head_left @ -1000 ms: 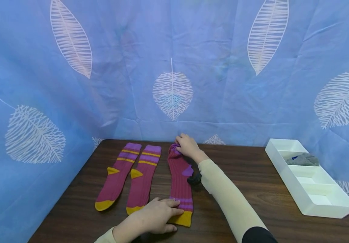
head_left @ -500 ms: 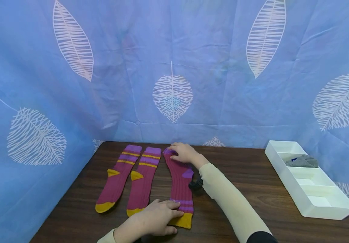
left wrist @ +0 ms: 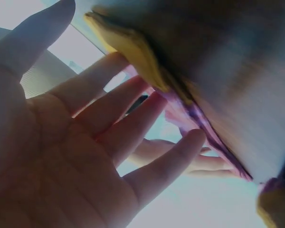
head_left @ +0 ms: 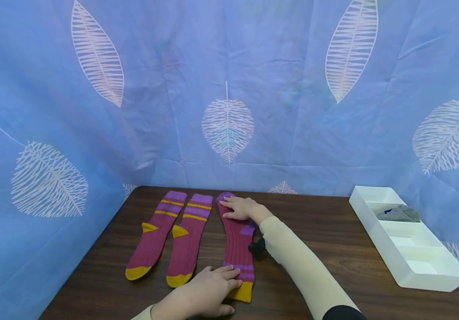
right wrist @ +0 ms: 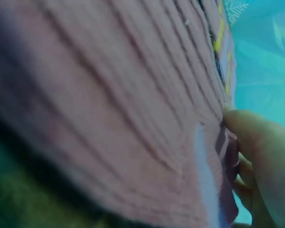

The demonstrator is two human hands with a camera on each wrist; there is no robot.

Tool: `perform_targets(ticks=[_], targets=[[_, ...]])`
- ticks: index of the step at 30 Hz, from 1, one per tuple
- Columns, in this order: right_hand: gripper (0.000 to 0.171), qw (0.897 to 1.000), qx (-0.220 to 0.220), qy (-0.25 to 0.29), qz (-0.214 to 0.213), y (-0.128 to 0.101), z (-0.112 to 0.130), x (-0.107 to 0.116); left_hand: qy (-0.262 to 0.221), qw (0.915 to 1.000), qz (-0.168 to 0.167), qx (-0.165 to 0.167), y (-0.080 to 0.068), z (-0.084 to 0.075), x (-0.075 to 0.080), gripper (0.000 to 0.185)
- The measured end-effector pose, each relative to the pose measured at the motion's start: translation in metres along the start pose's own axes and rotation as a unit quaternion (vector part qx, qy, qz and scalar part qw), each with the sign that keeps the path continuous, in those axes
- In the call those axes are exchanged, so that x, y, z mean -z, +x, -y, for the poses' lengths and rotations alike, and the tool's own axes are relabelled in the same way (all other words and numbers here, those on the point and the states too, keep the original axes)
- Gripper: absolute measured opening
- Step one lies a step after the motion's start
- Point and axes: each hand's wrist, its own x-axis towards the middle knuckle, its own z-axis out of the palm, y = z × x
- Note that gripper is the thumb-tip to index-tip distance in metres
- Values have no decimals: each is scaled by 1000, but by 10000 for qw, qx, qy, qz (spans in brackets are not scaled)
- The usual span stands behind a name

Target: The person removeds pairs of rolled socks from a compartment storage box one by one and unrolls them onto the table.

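Note:
A maroon sock [head_left: 237,249] with a yellow cuff and purple heel and toe lies lengthwise on the table, its cuff nearest me. My left hand [head_left: 211,289] rests by the cuff, its fingertips on the purple stripes and the thumb out on the table. In the left wrist view its fingers [left wrist: 154,166] are spread, touching the sock's edge. My right hand [head_left: 240,208] lies over the foot near the toe, fingers extended across the fabric. The right wrist view shows ribbed knit close up, with the thumb [right wrist: 249,128] at the sock's edge.
To the left, two matching maroon socks, one farther out [head_left: 155,240] and one nearer [head_left: 187,244], lie flat with yellow toes and heels. A white divided tray [head_left: 377,246] stands at the right, a grey folded cloth item [head_left: 399,213] in one compartment. A blue leaf-print curtain [head_left: 285,133] hangs behind the table.
The sock's toe end was bunched under my right fingers, then spread out leftward; it now lies flatter and straighter. My right hand has moved slightly nearer, while my left hand has barely shifted.

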Motion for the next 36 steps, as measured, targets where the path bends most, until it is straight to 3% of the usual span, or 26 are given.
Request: perform_targets(ticks=[6, 13, 22, 27, 36], targets=[[64, 9979, -647, 98, -16, -6, -17, 0, 34, 9994, -82, 332, 3, -3, 1, 59], [64, 9918, -1253, 249, 4, -28, -46, -4, -66, 9941, -120, 1075, 4, -3, 7, 70], [59, 9837, -1735, -420, -237, -53, -70, -5, 759, 9856, -122, 1508, 19, 7, 20, 73], [53, 9803, -1816, -722, -283, -72, -79, -5, 966, 9791, -13, 1791, 30, 14, 29, 77], [42, 9774, -1808, -1024, -390, -114, -89, -11, 808, 9709, 406, 2217, 60, 38, 44, 69]])
